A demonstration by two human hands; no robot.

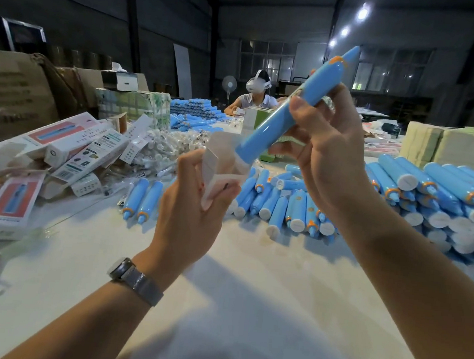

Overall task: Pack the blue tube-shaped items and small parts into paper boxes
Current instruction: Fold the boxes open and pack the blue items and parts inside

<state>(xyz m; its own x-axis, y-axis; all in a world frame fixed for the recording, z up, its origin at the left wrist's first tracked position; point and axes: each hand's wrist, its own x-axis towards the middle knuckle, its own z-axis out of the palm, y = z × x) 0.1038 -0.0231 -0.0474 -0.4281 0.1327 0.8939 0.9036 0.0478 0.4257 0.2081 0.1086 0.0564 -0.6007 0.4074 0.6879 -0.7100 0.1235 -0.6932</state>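
Printed paper boxes [57, 148] were heaped at the left of the white tabletop [248, 283]. A small open paper box [220, 163] was gripped by the left hand [196, 192], and a long blue plastic tube with an orange collar [292, 112] was pinched in the right hand [328, 159], its lower end set into the box's mouth. More blue tubes [438, 200] were stacked at the right.

Bare table [248, 283] ahead; tube piles [432, 205] flank right.
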